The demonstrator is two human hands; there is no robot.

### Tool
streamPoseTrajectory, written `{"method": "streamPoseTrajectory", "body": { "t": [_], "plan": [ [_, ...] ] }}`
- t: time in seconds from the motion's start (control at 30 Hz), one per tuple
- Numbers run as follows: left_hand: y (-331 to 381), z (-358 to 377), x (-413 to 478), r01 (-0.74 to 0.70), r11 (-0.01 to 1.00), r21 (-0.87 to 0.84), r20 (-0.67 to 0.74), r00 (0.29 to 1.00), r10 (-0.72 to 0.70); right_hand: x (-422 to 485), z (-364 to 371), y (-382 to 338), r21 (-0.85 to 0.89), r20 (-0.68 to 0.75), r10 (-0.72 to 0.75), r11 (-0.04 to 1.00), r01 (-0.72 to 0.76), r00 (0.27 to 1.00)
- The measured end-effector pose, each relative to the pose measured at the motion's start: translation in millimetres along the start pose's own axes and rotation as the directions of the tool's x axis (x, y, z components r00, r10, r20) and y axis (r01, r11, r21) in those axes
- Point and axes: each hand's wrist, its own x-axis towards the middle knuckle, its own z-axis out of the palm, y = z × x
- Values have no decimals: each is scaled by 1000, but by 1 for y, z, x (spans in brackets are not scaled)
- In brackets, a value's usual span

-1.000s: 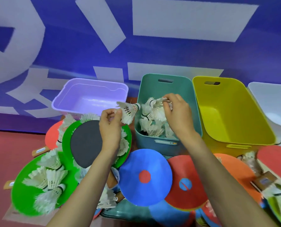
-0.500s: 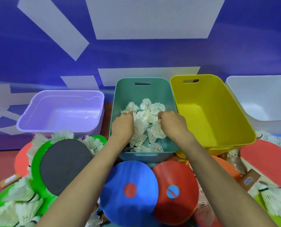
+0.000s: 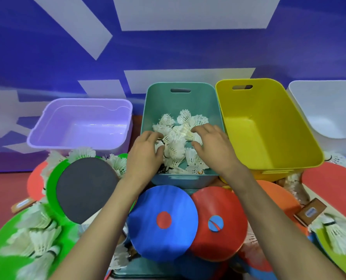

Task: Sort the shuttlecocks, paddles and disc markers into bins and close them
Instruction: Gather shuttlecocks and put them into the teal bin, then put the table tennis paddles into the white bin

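I see white shuttlecocks (image 3: pixel 178 146) heaped in the teal bin (image 3: pixel 180 96), lilac bin (image 3: pixel 81 122) and yellow bin (image 3: pixel 267 126) open either side; paddles (image 3: pixel 87 188) and disc markers (image 3: pixel 164 221) overlap before them

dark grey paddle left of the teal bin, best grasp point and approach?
Judging from this view, pinch the dark grey paddle at the blade's right rim, coming from above with the left hand. Its handle isn't visible; it seems to run under the left forearm. The blade lies flat on top of the green disc, overhanging it on the right, so that rim looks free for fingers.
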Motion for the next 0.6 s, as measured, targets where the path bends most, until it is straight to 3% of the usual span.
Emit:
{"method": "streamPoseTrajectory", "body": {
  "t": [0.17,0.37,0.5,0.6],
  "plan": [
    [-15,-15,-52,-35,994,-100,-129,991,22,-23,2,-27,158,-127,-129,976,148,983],
    [-54,-26,-114,111,984,-142,-237,961,-143,-50,20,-88,247,-301,-302,891,380,904],
    [-79,-27,-148,275,957,-96,-223,931,-290,-65,45,-120,289,-239,-373,854,432,897],
    [-96,-22,-167,415,909,-49,-193,889,-416,-73,68,-136,326,-69,-379,865,380,923]
  ]
}}
